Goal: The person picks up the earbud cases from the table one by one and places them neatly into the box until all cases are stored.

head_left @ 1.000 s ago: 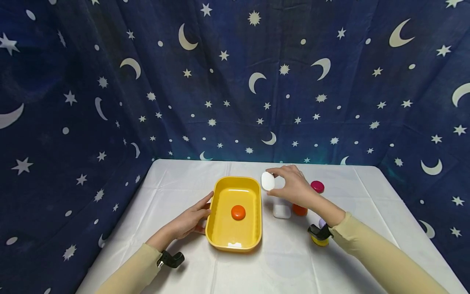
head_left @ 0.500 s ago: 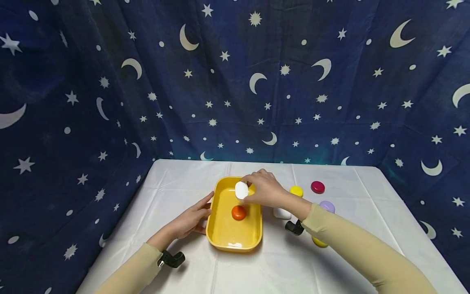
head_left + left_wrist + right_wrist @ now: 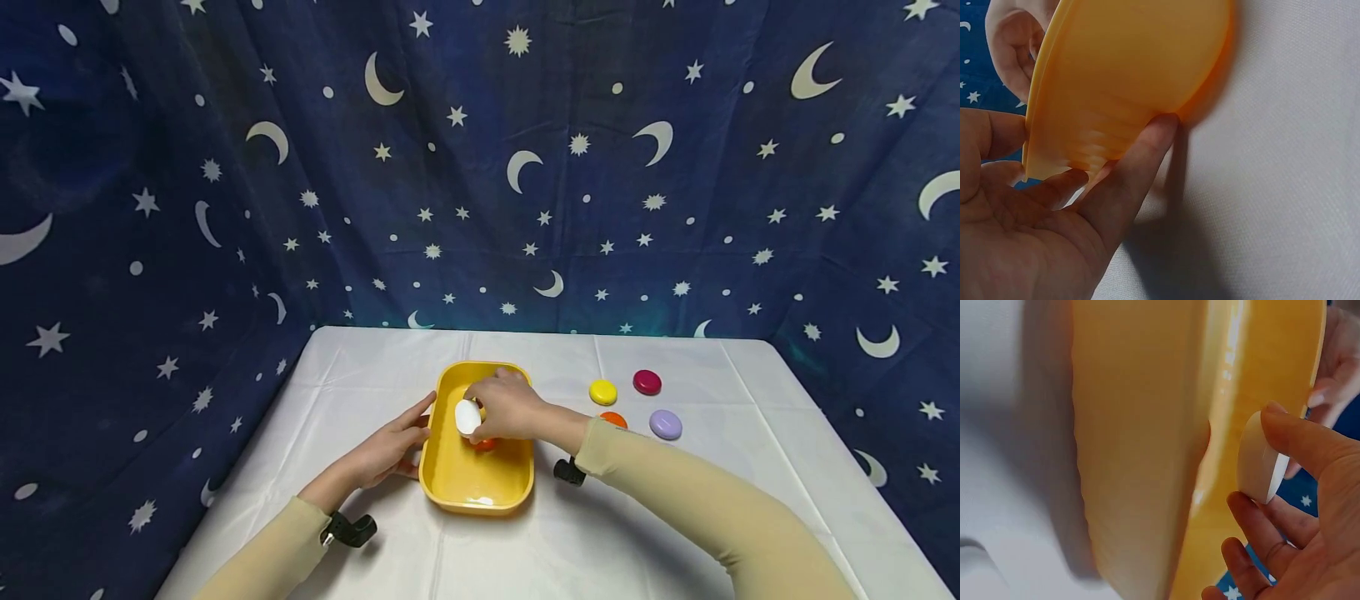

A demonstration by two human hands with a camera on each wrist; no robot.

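A yellow rectangular plastic container (image 3: pixel 468 479) stands on the white-covered table. My left hand (image 3: pixel 378 454) rests against its left wall; in the left wrist view the extended fingers (image 3: pixel 1141 159) touch the wall and rim. Inside the container, my right hand (image 3: pixel 506 406) pinches a white rounded disc (image 3: pixel 468 417) between thumb and fingertips. Seen from the right wrist, this disc (image 3: pixel 1254 462) is domed on one side, flat on the other, and tilted on edge. An orange disc (image 3: pixel 486 445) lies on the container floor, partly hidden by the right hand.
Right of the container lie a yellow disc (image 3: pixel 603 392), a crimson disc (image 3: pixel 647 382), a lavender disc (image 3: pixel 665 424) and another orange disc (image 3: pixel 613 419), partly covered by the right sleeve (image 3: pixel 675 483). A dark blue cloth (image 3: pixel 465 167) with moons and stars hangs behind the table.
The right hand has carried the white disc leftward, from beyond the container's right rim to inside it. The right forearm now covers things it left uncovered before. The left hand has stayed put.
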